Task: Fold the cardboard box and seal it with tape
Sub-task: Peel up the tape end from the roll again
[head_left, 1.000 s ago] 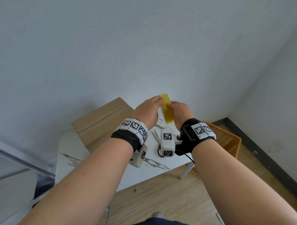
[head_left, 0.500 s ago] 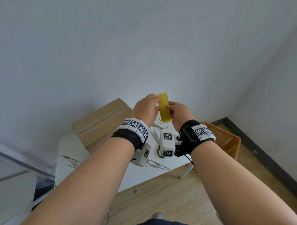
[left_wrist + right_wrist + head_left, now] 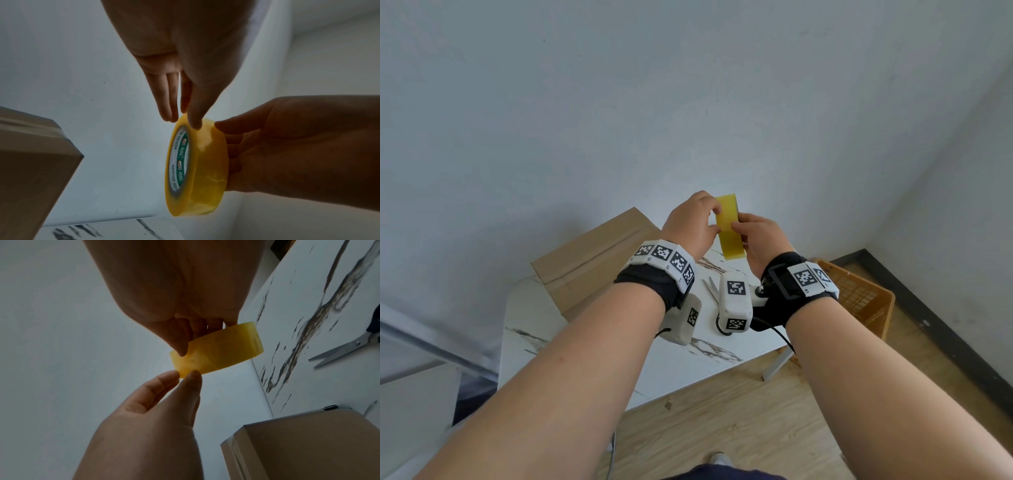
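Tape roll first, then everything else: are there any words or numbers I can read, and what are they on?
No text here can be quoted.
The tape roll: the green and white core label shows a small logo and printed characters, too blurred to read.
The left wristband and right wristband: black-and-white square codes, no words.
The cardboard box: no print shows.

There are two hands (image 3: 690,224) (image 3: 762,240), one tape roll (image 3: 728,233), one cardboard box (image 3: 592,255), one pair of scissors (image 3: 710,287) and one crate (image 3: 859,298).
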